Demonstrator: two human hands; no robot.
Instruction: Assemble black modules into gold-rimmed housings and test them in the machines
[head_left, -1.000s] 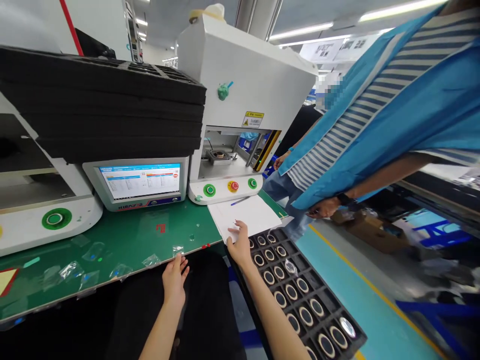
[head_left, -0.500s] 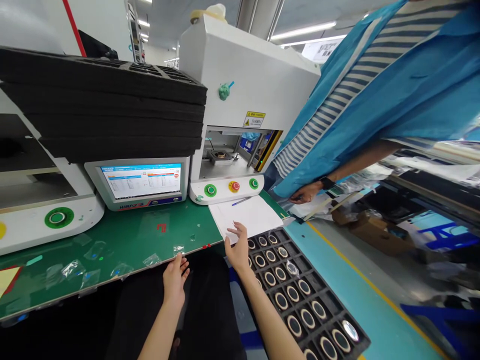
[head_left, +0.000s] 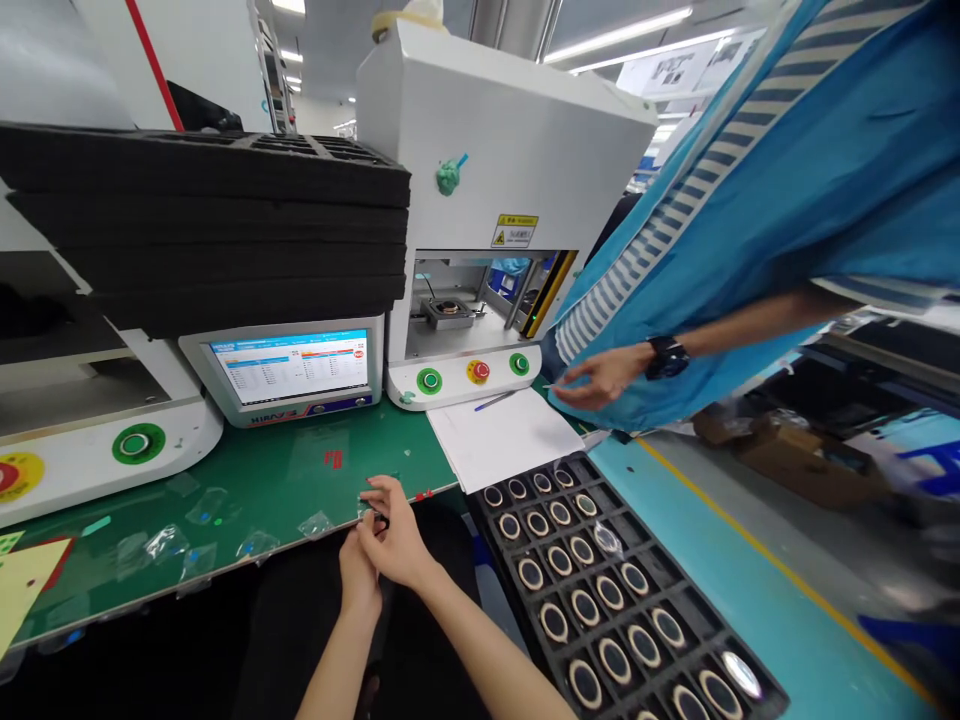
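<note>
Both my hands meet just off the front edge of the green-topped bench [head_left: 292, 465]. My left hand [head_left: 360, 578] is closed, its fingers largely covered by the right. My right hand [head_left: 399, 535] curls over it with thumb and fingers drawn together; whatever lies between the fingertips is too small to make out. A small clear film piece [head_left: 363, 506] shows at the bench edge beside the fingertips. To the right, a black compartment tray [head_left: 679, 570] carries several dark round pieces with pale rings [head_left: 584, 607].
White press [head_left: 495, 150] with buttons stands behind, beside a monitor [head_left: 292, 370] under stacked black foam trays [head_left: 225, 230]. Papers [head_left: 502, 435] with a pen lie in front. Film scraps [head_left: 165, 543] dot the bench. At right stands a co-worker in blue [head_left: 750, 230], one hand [head_left: 600, 380] near the papers.
My right hand has moved left from beside the papers to join my left hand at the bench edge. The co-worker's hand has lifted slightly, and the view has shifted a little.
</note>
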